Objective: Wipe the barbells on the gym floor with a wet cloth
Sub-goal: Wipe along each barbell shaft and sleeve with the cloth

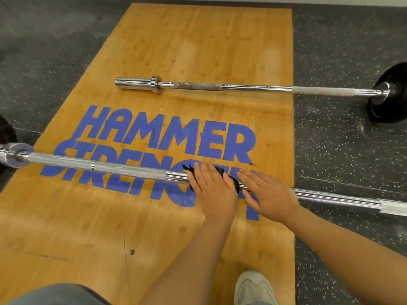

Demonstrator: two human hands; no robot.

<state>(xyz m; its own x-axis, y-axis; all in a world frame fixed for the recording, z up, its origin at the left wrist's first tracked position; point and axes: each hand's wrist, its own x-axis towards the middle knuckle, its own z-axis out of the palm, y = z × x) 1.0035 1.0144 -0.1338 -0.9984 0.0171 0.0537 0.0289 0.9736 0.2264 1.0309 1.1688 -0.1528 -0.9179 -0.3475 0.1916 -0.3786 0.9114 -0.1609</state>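
Barbell (132,171) wiping: we press a dark cloth (231,181) onto the near bar, left hand (212,188) and right hand (267,194) flat-fingered to spread pressure.

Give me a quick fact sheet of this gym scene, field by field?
near barbell: lies across wooden platform
cloth: black, draped on near barbell
left hand: flat, pressing cloth
right hand: flat, over the bar beside cloth
far barbell: black plate on its right end
floor: speckled black rubber
shoe: bottom edge
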